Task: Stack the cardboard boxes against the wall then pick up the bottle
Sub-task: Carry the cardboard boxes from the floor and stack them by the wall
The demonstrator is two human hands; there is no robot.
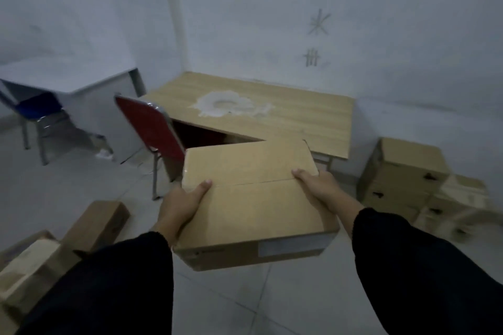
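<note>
My left hand [185, 202] grips the near-left corner of the cardboard box [255, 215] — thumb flat across the top, the other fingers hidden down the side. My right hand [317, 187] clasps the right edge, fingers laid over the top by the flap seam. Both arms are in dark sleeves [424, 266]. I am holding the box off the floor in the middle of the view, its top flaps closed and a pale label on its near face.

Far right, a stack of boxes [400, 179] stands against the white wall [408, 35], with blurred lower boxes [460, 207] just beside it on the right. Near left, loose boxes [95, 221] lie on the tiled floor [245, 302] — one long, another nearer at the edge of view.

Beyond the held box a wooden counter [299, 117] sits in the corner, a white stain on its top. A red chair [149, 128] stands at its left end. Farther left is a white table [62, 76] with a blue chair [38, 106] under it.
</note>
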